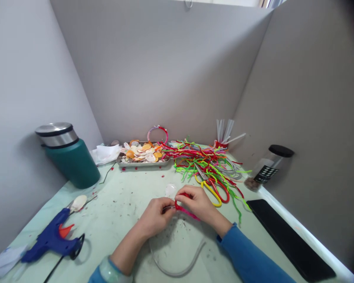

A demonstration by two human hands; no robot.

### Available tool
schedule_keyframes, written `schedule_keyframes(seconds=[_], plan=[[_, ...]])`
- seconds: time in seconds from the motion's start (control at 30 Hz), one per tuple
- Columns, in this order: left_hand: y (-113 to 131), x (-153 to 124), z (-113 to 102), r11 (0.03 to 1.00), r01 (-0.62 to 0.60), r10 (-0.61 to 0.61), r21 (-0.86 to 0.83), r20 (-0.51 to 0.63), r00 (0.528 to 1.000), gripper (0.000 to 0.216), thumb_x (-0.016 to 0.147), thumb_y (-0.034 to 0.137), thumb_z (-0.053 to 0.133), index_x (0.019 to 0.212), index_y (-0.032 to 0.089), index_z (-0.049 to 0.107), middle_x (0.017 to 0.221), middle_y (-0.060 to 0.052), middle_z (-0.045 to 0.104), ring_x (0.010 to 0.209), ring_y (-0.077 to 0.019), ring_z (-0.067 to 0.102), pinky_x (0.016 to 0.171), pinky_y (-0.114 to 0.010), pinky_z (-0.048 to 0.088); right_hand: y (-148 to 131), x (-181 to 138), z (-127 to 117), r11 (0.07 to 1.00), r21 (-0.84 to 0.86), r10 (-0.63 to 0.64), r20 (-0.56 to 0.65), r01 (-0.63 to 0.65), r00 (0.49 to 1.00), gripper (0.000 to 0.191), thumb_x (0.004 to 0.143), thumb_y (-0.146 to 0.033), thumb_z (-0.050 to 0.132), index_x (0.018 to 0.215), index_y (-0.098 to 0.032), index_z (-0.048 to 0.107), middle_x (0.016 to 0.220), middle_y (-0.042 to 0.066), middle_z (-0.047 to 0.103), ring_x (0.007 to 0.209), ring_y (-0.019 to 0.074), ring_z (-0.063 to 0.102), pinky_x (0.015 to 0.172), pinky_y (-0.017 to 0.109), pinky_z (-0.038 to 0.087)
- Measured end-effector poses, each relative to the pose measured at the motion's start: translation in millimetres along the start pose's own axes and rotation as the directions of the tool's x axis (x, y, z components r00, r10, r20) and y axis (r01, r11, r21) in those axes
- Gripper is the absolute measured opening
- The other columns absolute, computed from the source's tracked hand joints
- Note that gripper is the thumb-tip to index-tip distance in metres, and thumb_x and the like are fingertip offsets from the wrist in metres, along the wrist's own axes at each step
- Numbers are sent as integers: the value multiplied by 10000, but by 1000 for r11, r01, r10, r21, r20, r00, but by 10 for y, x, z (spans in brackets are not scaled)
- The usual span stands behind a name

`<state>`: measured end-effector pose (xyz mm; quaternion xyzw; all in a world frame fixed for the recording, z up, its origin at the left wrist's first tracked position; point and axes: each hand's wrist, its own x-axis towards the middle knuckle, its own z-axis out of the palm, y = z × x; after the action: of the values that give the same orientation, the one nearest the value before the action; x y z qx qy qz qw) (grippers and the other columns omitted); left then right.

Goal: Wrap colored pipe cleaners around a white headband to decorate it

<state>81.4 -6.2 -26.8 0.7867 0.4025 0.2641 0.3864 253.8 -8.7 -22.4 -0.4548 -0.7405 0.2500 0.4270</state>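
Note:
My left hand [157, 217] is closed in a pinch on a thin grey hoop [177, 274], whose lower curve hangs below my hands and ends at the right. My right hand [199, 203] pinches a red and pink pipe cleaner [189, 213] where it meets the hoop, close to my left fingertips. Part of the pipe cleaner is hidden under my right fingers. Just beyond my hands lie scissors [215, 192] with one yellow and one red handle. A small clear, whitish piece [170, 190] rests on the table behind my fingers.
A blue glue gun [51, 237] and a green bottle [72, 161] stand at left. At the back are a metal tray [143, 163] of shells, a wrapped ring [166, 135] and heaped pipe cleaners [191, 151]. Glue sticks [224, 129], a jar [268, 167] and a black strip [289, 239] are at right.

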Motion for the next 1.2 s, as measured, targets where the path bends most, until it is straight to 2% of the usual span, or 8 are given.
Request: schedule_keyframes(seconds=[0.3,0.5,0.6,0.77,0.93,1.0,1.1,1.2], plan=[[-25,22,12,1000,26,-25,8,-71,997,184,743,282,544,707,154,672,606,-2,587,561,-117,456,529,-209,305,23,26,17,959,127,258,-16,-254,966,107,707,-177,600,623,-154,662,587,-7,616,574,122,527,544,215,389],[6,4,11,1000,7,-7,0,-107,994,194,748,301,556,758,157,686,595,0,584,518,-106,417,502,-207,292,52,18,-13,857,299,395,143,-420,907,130,697,-235,603,620,-137,639,462,-48,480,418,66,362,400,182,263],[19,-3,18,999,-14,20,36,-157,987,197,755,304,553,748,159,687,588,1,576,513,-104,417,509,-207,298,68,3,-30,818,316,435,207,-481,876,154,687,-268,619,618,-131,631,448,-58,446,402,56,319,381,179,226],[22,-7,18,997,-35,48,67,-218,975,175,754,264,566,865,163,657,503,58,462,475,-89,374,499,-197,289,65,-8,-43,817,286,438,254,-500,862,180,685,-283,620,601,-124,624,475,-51,450,440,57,334,410,181,230],[33,-11,-4,993,-105,113,49,-189,975,147,772,248,572,827,182,690,677,0,621,558,-100,478,568,-205,353,55,-12,-48,797,310,441,288,-518,850,215,695,-325,619,617,-125,614,491,-50,450,452,61,335,419,184,233],[45,-10,-23,992,-121,127,46,-182,975,155,774,256,581,849,192,701,708,-13,639,595,-113,511,587,-210,368,72,-5,-49,803,303,442,275,-513,854,215,696,-326,622,610,-129,605,482,-55,439,444,61,328,415,185,231],[57,-5,-52,989,-143,147,35,-170,974,170,788,276,574,853,194,708,694,-20,636,626,-125,539,601,-212,377,102,13,-51,840,290,405,228,-459,885,200,696,-309,632,607,-134,595,493,-53,455,451,65,359,428,186,262],[38,5,-76,994,-111,107,-9,-217,970,189,795,298,563,801,167,700,697,-28,639,637,-128,545,602,-212,379,117,32,-52,871,337,320,161,-356,934,165,695,-291,648,727,-131,621,627,-19,560,547,90,465,513,198,355]])
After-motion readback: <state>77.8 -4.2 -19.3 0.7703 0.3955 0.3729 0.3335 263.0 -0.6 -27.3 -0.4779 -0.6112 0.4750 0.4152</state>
